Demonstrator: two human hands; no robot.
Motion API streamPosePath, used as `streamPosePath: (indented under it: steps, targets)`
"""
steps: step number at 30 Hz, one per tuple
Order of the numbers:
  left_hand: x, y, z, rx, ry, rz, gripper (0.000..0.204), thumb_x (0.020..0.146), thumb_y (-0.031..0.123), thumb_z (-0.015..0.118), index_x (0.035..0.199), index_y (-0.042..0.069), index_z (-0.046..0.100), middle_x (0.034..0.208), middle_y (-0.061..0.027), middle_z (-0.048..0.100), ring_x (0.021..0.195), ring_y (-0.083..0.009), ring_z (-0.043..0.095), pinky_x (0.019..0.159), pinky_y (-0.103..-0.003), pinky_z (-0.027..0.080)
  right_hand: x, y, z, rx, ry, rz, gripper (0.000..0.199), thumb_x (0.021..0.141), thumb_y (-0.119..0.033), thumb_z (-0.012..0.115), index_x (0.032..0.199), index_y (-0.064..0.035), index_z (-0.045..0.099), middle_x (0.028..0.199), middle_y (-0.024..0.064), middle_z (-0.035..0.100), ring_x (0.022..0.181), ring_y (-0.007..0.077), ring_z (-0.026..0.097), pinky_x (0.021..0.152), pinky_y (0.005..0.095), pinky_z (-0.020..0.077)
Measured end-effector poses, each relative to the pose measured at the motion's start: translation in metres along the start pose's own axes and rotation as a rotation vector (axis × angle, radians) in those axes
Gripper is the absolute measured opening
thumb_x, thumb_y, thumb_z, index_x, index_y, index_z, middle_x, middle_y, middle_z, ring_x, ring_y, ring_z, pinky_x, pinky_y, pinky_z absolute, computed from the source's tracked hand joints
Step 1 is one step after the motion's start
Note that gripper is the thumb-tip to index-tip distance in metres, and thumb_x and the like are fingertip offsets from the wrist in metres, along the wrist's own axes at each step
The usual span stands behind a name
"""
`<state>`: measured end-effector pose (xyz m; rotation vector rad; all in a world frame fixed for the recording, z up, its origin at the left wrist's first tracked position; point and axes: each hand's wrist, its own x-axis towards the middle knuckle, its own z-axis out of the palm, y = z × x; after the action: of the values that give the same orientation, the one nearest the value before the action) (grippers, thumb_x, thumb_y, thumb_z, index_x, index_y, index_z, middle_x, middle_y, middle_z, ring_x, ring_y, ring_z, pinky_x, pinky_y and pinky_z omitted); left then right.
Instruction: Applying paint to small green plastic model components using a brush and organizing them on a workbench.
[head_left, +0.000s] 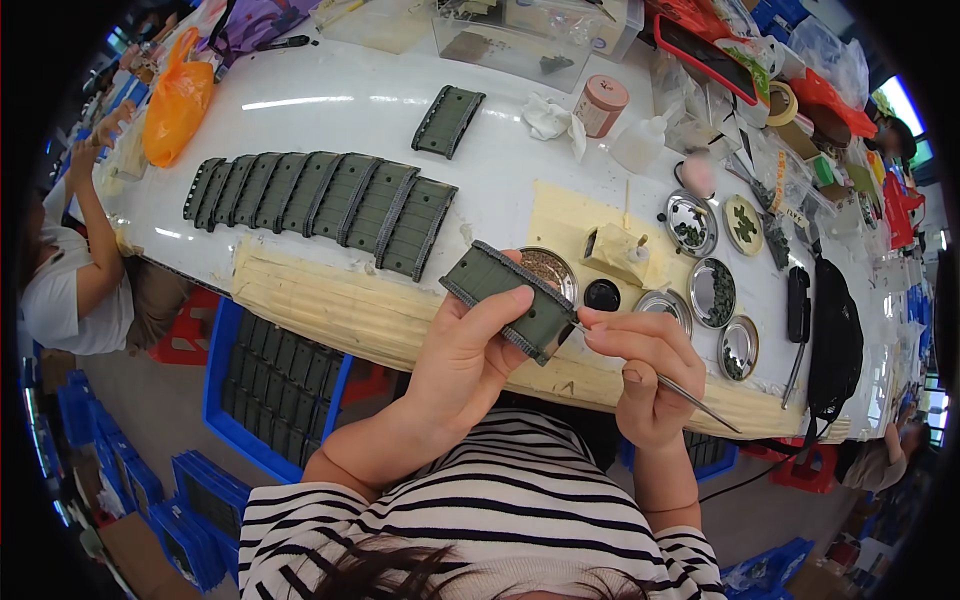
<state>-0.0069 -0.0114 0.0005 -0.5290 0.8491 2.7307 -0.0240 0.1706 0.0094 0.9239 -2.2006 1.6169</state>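
Over the cream, wrinkled padded table edge (330,306), with bare glossy white tabletop (492,200) beyond, your left hand (450,362) clamps a dark green, rectangular, ridged panel (484,272), thumb across its face. Your right hand (652,372) pinches a slim, shiny metal tool (698,397) at the panel's right end; you can't tell whether its tip touches. Shallow round metal dishes (740,372) sit to the right, overlapping ribbed green panels (325,200) left.
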Motion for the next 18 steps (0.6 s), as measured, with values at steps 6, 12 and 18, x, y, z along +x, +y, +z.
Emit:
streamPosePath:
  steps: [6, 12, 18]
  targets:
    - [-0.0005, -0.0023, 0.0001, -0.018, 0.0, 0.005, 0.037, 0.091, 0.008, 0.056, 0.126, 0.008, 0.046, 0.109, -0.0096, 0.061, 0.102, -0.0178, 0.061, 0.089, -0.033, 0.051, -0.0016, 0.0014, 0.0023, -0.017, 0.018, -0.026, 0.017, 0.082, 0.0, 0.059, 0.096, 0.001, 0.068, 0.096, 0.0151, 0.067, 0.086, 0.0244, 0.067, 0.073, 0.03, 0.0541]
    - [-0.0013, -0.0032, 0.0005, 0.004, 0.002, 0.01, 0.037, 0.09, 0.009, 0.056, 0.127, 0.009, 0.046, 0.109, -0.0095, 0.06, 0.102, -0.0175, 0.06, 0.09, -0.033, 0.051, -0.0025, -0.0014, 0.0007, -0.059, -0.007, -0.029, 0.018, 0.08, 0.001, 0.059, 0.096, 0.0, 0.069, 0.095, 0.0143, 0.066, 0.088, 0.0245, 0.067, 0.072, 0.0296, 0.054]
    - [-0.0009, -0.0038, 0.0011, 0.013, -0.019, 0.004, 0.038, 0.09, 0.01, 0.056, 0.127, 0.009, 0.046, 0.109, -0.0099, 0.06, 0.101, -0.0175, 0.061, 0.089, -0.033, 0.051, -0.0019, -0.0029, -0.0004, -0.038, -0.007, -0.054, 0.021, 0.079, 0.0, 0.06, 0.098, -0.0005, 0.069, 0.098, 0.015, 0.066, 0.09, 0.0255, 0.067, 0.073, 0.03, 0.0538]
